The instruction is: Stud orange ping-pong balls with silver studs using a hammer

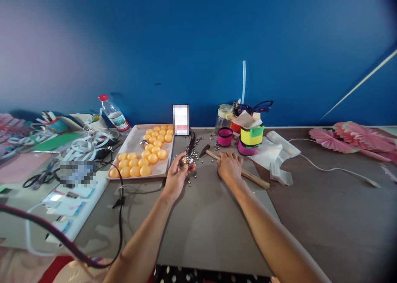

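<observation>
My left hand point(177, 173) is closed around a shiny silver ball point(187, 161), held just above the table. My right hand point(230, 167) lies over the wooden handle of a hammer point(256, 178), its fingers curled down around it. The hammer's dark head points left, towards the silver ball, and the handle's end sticks out to the right of my hand. Small shiny metal beads point(194, 152) are scattered on the table between and beyond my hands. Left of my left hand, a shallow white tray point(166, 166) holds many orange balls point(134, 171) and one silver ball point(144, 143).
A phone point(181, 119) stands upright against the blue wall. Behind my right hand are a magenta tape roll point(225, 137), a lidded jar point(223, 115) and a yellow-wrapped container point(252, 136). Cables, a power strip point(77, 206) and a bottle point(114, 115) occupy the left; pink paper fans point(350, 140) lie far right.
</observation>
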The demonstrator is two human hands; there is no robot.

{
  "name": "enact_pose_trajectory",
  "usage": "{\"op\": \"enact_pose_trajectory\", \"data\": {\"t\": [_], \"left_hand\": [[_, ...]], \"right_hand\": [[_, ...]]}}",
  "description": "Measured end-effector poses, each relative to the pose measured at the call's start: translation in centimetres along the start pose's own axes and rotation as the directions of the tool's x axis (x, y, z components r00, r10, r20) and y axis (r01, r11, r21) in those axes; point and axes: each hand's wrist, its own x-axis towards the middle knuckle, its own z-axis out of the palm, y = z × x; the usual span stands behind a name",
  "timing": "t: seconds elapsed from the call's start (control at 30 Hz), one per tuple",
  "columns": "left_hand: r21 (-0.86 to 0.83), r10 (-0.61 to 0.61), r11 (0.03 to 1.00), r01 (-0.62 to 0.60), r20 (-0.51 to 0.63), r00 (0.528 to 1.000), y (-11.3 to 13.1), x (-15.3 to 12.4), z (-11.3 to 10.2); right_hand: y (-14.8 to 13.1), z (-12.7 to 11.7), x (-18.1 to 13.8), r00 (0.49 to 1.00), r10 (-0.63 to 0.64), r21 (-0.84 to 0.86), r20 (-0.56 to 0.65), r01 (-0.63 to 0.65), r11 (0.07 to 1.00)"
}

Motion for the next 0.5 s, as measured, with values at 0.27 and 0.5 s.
{"op": "enact_pose_trajectory", "data": {"t": [0.27, 0.5], "left_hand": [[-0.231, -0.109, 0.967, 0.111, 0.019, 0.994, 0.6, 0.1, 0.0], [-0.267, -0.139, 0.957, 0.113, -0.082, 0.987, 0.8, 0.2, 0.0]], "right_hand": [[-0.1, -0.6, 0.0, 0.974, -0.126, -0.087, -0.187, 0.112, 0.99], [-1.9, -2.4, -1.4, 0.768, -0.358, 0.016, -0.531, 0.431, 0.902]]}}
